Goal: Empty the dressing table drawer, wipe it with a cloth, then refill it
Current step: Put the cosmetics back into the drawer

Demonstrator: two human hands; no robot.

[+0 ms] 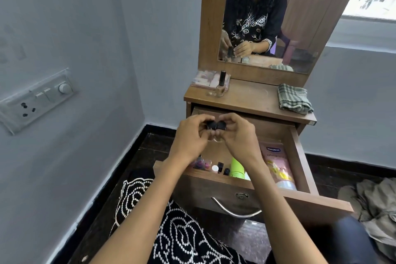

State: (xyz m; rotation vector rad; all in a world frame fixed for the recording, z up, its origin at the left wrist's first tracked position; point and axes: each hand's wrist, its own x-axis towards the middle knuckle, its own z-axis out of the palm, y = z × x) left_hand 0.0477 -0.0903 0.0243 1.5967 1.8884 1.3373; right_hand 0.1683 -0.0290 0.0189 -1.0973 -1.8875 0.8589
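Observation:
The wooden drawer [300, 156] of the dressing table is pulled open. Above it my left hand [192, 135] grips a small clear bottle with a black cap [211, 124], and my right hand [235, 133] grips a second one [220, 124]; the two caps touch. Inside the drawer lie a pink Vaseline tube [276, 163], a lime-green bottle [237, 167], small nail-polish bottles [202, 163] and black-capped items [220, 167]. A folded green checked cloth [294, 98] rests on the right of the tabletop [250, 94].
A clear nail-polish bottle [220, 85] and a pink box [202, 79] stand at the tabletop's left. A mirror [267, 17] rises behind. A crumpled garment [375, 210] lies on the floor at right. A wall switchboard [36, 100] is at left.

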